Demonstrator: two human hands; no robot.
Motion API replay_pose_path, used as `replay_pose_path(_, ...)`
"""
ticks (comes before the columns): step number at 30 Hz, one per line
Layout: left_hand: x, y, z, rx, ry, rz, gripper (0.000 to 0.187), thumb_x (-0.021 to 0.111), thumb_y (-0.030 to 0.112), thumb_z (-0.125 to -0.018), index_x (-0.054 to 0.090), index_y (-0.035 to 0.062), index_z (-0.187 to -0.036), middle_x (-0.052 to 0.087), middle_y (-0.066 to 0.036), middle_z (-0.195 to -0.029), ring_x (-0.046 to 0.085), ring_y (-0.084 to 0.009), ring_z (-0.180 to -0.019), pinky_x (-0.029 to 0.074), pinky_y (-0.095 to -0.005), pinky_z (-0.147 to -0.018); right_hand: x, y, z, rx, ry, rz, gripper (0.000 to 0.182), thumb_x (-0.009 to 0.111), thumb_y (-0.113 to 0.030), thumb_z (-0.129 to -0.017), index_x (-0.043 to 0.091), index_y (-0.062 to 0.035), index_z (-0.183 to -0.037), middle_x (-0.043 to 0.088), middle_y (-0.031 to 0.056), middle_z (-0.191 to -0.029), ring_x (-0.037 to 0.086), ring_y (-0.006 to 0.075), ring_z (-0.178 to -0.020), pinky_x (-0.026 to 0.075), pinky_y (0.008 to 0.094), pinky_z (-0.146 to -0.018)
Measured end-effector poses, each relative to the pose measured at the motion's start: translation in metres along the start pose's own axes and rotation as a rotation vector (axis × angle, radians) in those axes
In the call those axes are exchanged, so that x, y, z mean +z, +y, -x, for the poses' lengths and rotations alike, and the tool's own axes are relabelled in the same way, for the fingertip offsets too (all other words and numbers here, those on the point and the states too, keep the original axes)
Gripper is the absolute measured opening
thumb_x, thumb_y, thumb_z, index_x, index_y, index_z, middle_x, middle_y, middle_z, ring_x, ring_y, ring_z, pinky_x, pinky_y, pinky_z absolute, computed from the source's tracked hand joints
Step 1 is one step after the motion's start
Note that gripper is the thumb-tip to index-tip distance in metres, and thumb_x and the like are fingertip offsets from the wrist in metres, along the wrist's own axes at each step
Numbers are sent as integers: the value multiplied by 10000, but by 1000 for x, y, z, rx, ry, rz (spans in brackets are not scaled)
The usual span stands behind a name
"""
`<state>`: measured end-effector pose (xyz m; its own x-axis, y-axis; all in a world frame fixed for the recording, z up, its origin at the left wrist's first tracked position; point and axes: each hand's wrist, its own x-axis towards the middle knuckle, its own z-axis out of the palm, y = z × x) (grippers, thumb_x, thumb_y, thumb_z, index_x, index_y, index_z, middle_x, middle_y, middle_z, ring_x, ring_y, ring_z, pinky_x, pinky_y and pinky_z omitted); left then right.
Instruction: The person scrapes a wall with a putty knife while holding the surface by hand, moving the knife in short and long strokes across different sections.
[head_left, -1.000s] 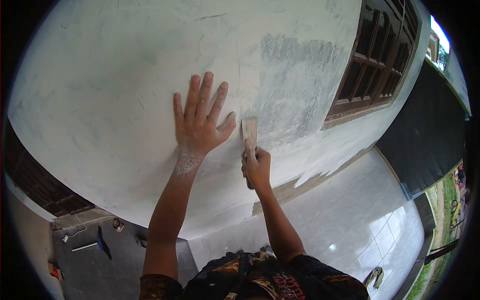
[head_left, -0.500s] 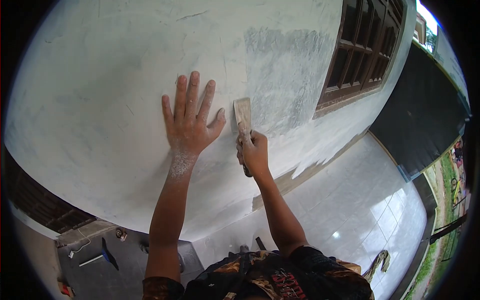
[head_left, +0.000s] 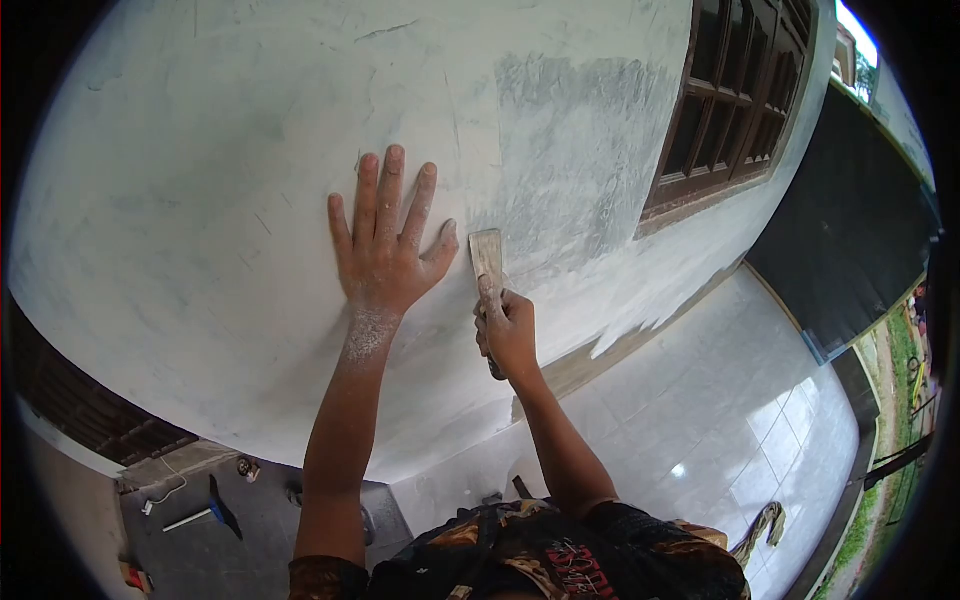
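My left hand (head_left: 388,255) lies flat against the pale wall (head_left: 220,220), fingers spread, with white dust on the wrist and thumb. To its right, my right hand (head_left: 509,328) is wrapped round the handle of a putty knife (head_left: 486,255). The knife's broad blade points up and its edge is at the wall, just beside my left thumb. Above and right of the blade is a greyer, rough patch (head_left: 580,150) on the wall. Thin scratches mark the whiter surface above my left hand.
A brown-framed window (head_left: 728,110) is at upper right, beside a dark screen panel (head_left: 850,220). Below lies a glossy tiled floor (head_left: 680,400) with a bunched cloth (head_left: 762,530). At lower left, a squeegee-like tool (head_left: 212,512) rests on dark flooring near a cable (head_left: 172,485).
My right hand and the putty knife have moved a little way down the wall. My left hand stays flat in the same place, and the view has shifted slightly.
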<state>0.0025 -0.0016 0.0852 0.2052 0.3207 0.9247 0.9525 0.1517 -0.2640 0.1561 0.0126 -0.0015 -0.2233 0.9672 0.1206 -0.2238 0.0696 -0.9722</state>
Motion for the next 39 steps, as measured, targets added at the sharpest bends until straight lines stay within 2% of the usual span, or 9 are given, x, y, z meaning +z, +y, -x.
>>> replay_pose_path(7, 0, 2, 0, -9, 0, -8, 681, 713, 422, -780, 545, 242, -1415, 362, -85, -1581, 277, -292, -1488, 92, -575, -1198, -2, -13, -8, -81, -12, -28, 529, 587, -463, -986, 532, -38, -677, 441, -18, -522, 423, 66, -403, 327, 251, -363)
replay_pose_path(11, 2, 2, 1, -15, 3, 3, 680, 714, 417, -775, 548, 244, -1412, 369, -85, -1577, 285, -297, -1485, 103, -580, -1194, -2, 3, 2, 45, -9, -22, 524, 589, -460, -986, 542, -31, -690, 447, -21, -527, 431, 64, -416, 329, 250, -371)
replay_pose_path(18, 0, 3, 0, -20, -2, -24, 679, 702, 433, -782, 544, 248, -1416, 376, -88, -1573, 282, -302, -1486, 115, -586, -1188, -6, -3, -7, -94, -15, 45, 513, 589, -445, -990, 547, -28, -695, 458, -16, -526, 433, 66, -413, 330, 252, -376)
replay_pose_path(21, 0, 2, -2, -22, -3, -19, 681, 700, 431, -784, 538, 249, -1421, 371, -89, -1576, 277, -300, -1488, 112, -587, -1188, -4, 5, -1, 39, 7, 13, 530, 584, -459, -990, 491, -53, -663, 433, -7, -509, 418, 80, -373, 310, 244, -345)
replay_pose_path(23, 0, 3, 1, -14, -2, -19, 681, 700, 430, -785, 538, 249, -1422, 363, -94, -1580, 269, -301, -1490, 108, -588, -1188, -2, -6, -13, -130, 5, 6, 531, 590, -461, -987, 486, -55, -660, 424, -10, -505, 418, 80, -374, 311, 243, -343)
replay_pose_path(28, 0, 3, -1, -12, -1, -19, 678, 696, 425, -790, 537, 240, -1423, 357, -99, -1582, 263, -307, -1491, 96, -589, -1191, -13, -2, -13, -99, -63, -18, 498, 587, -426, -992, 541, -31, -692, 455, -11, -530, 432, 67, -410, 329, 253, -374)
replay_pose_path(30, -1, 2, 0, -11, 1, -22, 678, 694, 424, -791, 536, 236, -1422, 357, -100, -1582, 262, -310, -1491, 92, -589, -1191, -16, 5, -5, 24, -35, 41, 521, 596, -450, -983, 539, -27, -685, 445, -13, -518, 433, 69, -416, 334, 255, -378)
replay_pose_path(33, 0, 4, 1, -14, 6, -14, 676, 692, 420, -792, 536, 230, -1422, 358, -98, -1581, 263, -306, -1492, 87, -589, -1192, -15, -10, -23, -117, -43, 65, 544, 605, -474, -974, 537, -31, -665, 442, -13, -506, 428, 72, -409, 327, 259, -371)
replay_pose_path(39, -2, 3, 2, -17, -12, -23, 680, 696, 412, -786, 538, 224, -1420, 363, -105, -1577, 254, -296, -1496, 87, -589, -1191, -20, 5, -13, -20, -33, 97, 544, 601, -467, -977, 568, -24, -663, 473, -10, -518, 425, 72, -404, 321, 262, -372)
